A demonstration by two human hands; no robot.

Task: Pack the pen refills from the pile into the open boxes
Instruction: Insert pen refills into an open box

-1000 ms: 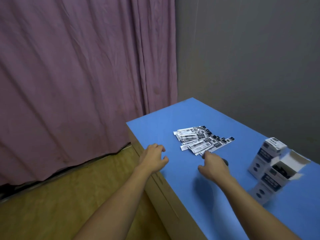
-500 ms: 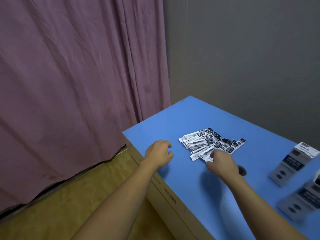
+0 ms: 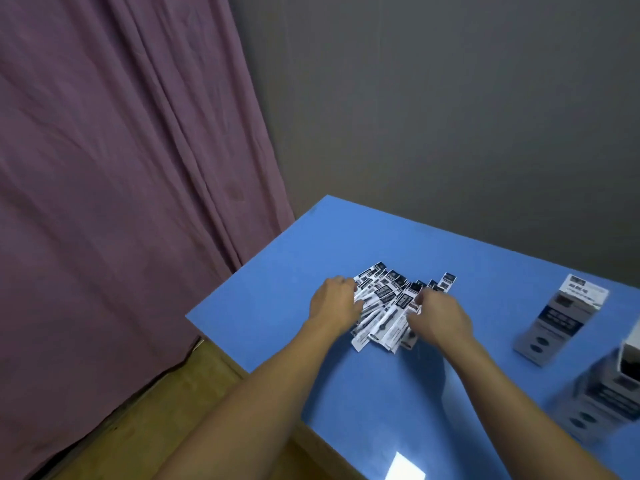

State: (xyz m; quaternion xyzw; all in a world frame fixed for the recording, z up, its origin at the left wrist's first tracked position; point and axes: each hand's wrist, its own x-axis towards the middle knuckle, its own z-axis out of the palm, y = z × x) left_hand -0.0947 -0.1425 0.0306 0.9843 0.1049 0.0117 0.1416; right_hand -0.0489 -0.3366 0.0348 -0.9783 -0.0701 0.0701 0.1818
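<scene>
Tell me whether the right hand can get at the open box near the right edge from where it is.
Probably yes. The right hand is on the refill pile, and only bare blue table lies between it and the open box; the closed box stands farther back.

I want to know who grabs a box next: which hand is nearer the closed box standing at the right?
Right. The right hand is on the refill pile, on the side towards the closed box; the left hand is at the pile's far side.

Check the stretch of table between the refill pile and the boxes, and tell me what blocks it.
Nothing visible does. Both hands, left hand and right hand, are on the pile of refills; bare blue table lies between it and the boxes at right.
</scene>
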